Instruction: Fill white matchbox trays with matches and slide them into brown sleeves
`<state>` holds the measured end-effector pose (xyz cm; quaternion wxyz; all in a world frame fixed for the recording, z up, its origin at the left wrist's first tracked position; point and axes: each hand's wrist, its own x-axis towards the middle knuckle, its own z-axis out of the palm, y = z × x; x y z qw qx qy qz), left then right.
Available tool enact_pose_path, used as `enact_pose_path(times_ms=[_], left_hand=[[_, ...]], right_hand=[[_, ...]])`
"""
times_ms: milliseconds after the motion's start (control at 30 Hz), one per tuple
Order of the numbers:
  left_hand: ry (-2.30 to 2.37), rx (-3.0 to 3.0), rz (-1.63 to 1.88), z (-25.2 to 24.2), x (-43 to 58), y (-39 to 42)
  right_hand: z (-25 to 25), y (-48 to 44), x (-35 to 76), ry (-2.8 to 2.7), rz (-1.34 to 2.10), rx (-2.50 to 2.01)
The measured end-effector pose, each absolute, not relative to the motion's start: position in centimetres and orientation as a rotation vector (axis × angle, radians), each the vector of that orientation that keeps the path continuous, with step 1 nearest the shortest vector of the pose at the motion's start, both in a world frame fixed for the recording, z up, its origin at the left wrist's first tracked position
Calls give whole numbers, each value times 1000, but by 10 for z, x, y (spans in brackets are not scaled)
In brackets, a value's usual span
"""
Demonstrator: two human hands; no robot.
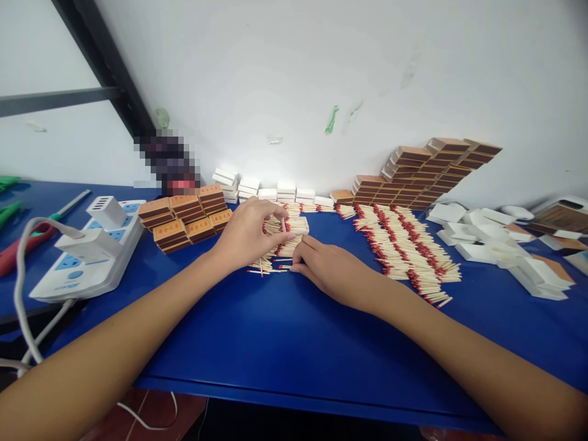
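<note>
My left hand (250,233) grips a small white matchbox tray (301,226) between thumb and fingers. Matches lie inside the tray. Just right of and below it, my right hand (324,269) has its fingertips pinched together; what they hold, if anything, is too small to make out. Loose matches (264,264) lie in a pile beneath and around the tray. Right of my hands, red-tipped matches (404,245) are spread in long rows on the blue table (275,343).
Brown matchboxes (186,223) stand stacked at left, and a taller stack (425,174) leans by the wall. White trays (278,193) line the wall; more white trays (496,239) lie heaped at right. A power strip (92,263) with cables sits at far left.
</note>
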<state>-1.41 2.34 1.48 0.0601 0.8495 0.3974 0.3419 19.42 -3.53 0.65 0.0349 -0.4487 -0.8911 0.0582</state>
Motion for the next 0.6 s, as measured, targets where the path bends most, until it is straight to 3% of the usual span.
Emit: enact_pose_path(times_ms=[600], left_hand=[[947, 2600, 1031, 11, -7, 15]], right_hand=[[23, -15, 231, -2447, -130, -1380]])
